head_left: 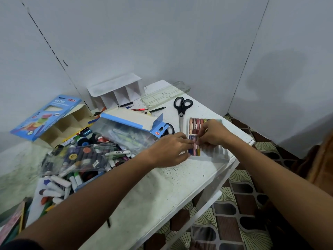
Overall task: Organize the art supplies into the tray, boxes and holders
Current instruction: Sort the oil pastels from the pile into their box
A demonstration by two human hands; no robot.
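Pink and blue short crayon sticks [195,147] lie side by side in a clear plastic crayon tray [214,153] on the white tabletop [162,186]. The right hand [213,133] is over this tray, and its bent fingers pinch one of the sticks. The left hand [169,150] is at the left edge of the tray; its fingers reach onto the same sticks, but I cannot tell if they hold one. Just behind the tray sits a small box of red and brown crayons [198,123]. Left of the tray and farther back lie black-handled scissors [182,109]. Behind the scissors is a clear empty plastic palette [164,95], and a white card holder with open slots [117,92] stands left of that. Far left of the tray is a big messy heap of paint tubes and markers [81,159], with an open blue pencil box [45,116] behind it.
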